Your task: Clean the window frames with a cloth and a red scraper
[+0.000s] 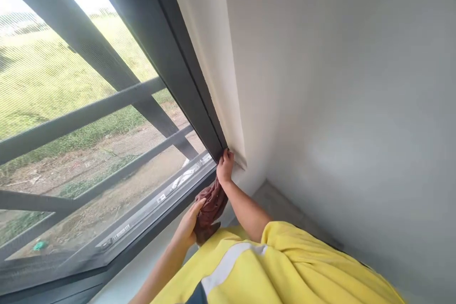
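Observation:
A crumpled reddish-brown cloth (212,204) hangs between my two hands, just in front of the dark window frame (185,76). My left hand (190,222) grips the lower bulk of the cloth, its thumb and fingers lying along the side of it. At the lower right corner of the frame, my right hand (225,166) is closed, fingertips pressed into the corner beside the white reveal. The cloth's upper end runs up into the palm side of this hand; what lies under its fingertips is hidden.
The window has a fine mesh screen (89,57) and dark diagonal bars, with grass and bare soil outside. A metal stay (187,173) lies along the bottom rail. A pale wall (338,104) rises at right, and a white sill (124,275) runs below the frame.

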`<move>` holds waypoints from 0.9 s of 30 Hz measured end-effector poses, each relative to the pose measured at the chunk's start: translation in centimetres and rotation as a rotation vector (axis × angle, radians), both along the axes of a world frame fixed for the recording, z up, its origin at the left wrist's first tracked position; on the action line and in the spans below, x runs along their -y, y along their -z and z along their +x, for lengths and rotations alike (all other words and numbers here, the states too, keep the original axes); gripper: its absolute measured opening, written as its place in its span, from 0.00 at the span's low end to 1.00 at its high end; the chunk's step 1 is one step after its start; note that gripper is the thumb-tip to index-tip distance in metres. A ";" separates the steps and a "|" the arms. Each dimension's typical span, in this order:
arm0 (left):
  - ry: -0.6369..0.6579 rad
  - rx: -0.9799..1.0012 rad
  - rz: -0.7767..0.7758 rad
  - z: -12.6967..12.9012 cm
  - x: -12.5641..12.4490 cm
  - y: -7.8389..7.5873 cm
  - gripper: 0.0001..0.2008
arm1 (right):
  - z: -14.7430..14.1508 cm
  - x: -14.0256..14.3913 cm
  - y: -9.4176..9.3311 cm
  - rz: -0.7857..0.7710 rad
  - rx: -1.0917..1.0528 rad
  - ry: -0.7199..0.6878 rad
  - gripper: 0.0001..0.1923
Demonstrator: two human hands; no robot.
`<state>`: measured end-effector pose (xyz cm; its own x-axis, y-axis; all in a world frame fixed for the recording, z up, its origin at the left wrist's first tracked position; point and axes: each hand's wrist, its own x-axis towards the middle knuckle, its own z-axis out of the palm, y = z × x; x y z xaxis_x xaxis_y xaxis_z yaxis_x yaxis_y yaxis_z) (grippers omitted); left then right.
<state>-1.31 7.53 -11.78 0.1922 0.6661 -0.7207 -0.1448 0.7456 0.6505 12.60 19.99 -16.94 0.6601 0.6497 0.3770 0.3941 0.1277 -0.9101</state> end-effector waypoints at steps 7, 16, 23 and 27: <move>-0.089 0.058 0.078 0.2 -0.6 -4.8 0.16 | 0.3 -2.6 -14.8 0.293 0.271 0.000 0.27; -0.019 0.101 0.288 0.7 -0.9 -7.0 0.29 | 3.2 -0.6 -6.1 0.332 0.456 0.056 0.22; -0.050 0.179 0.300 1.7 -1.4 -7.7 0.27 | 4.5 -1.2 -13.7 0.502 0.226 -0.014 0.11; -0.007 0.214 0.348 2.4 -1.6 -9.3 0.29 | 5.2 -1.9 -16.4 0.486 0.267 0.036 0.10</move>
